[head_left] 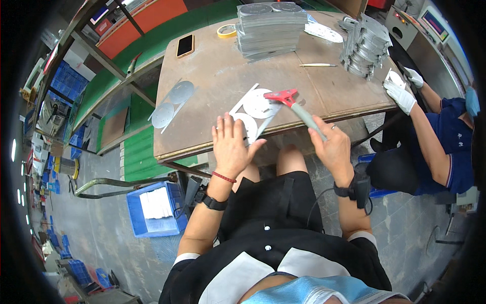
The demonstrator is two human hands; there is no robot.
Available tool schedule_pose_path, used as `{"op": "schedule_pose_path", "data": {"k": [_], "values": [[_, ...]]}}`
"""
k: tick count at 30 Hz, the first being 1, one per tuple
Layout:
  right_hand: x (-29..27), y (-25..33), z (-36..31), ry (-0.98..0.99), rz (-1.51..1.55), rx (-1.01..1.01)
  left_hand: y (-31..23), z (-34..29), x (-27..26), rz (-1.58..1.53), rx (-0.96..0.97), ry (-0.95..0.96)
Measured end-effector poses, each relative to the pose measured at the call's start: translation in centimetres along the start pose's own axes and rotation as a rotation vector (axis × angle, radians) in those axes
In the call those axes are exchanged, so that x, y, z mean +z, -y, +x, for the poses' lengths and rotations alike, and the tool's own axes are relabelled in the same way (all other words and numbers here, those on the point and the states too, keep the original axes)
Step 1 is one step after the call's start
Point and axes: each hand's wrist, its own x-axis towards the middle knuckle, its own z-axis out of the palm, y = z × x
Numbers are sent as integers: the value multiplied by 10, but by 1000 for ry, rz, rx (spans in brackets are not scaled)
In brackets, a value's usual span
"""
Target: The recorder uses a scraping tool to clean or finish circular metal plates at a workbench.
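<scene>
On the tabletop in front of me lies a flat pale part [258, 104] with two round discs joined by thin strips. My left hand [232, 147] lies spread on its near left disc, palm down, fingers pointing away from me. My right hand [334, 147] is wrapped round the grey handle of a scraper [305, 119]. The scraper's red head rests over the part's far right disc; whether its edge touches is hard to make out. Left of that part, a similar grey two-disc part [180, 92] lies flat by the table's left edge.
Toward the back of the table [212, 66] stands a tall stack of grey parts [268, 33], with a yellow tape roll [227, 31] and a phone [186, 46] to its left. A pen [318, 65] lies near a second stack [363, 48]. A co-worker's gloved hands [401, 96] are at the right edge.
</scene>
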Motion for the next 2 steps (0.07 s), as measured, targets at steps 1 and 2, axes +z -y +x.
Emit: {"op": "schedule_pose_path", "data": {"k": [1,2], "values": [[-4,8,-4,24,-75,-44,-8,0,1,17,32,42],[-5,17,-9,81,-149,-50,-14,1,2,38,65,82]]}}
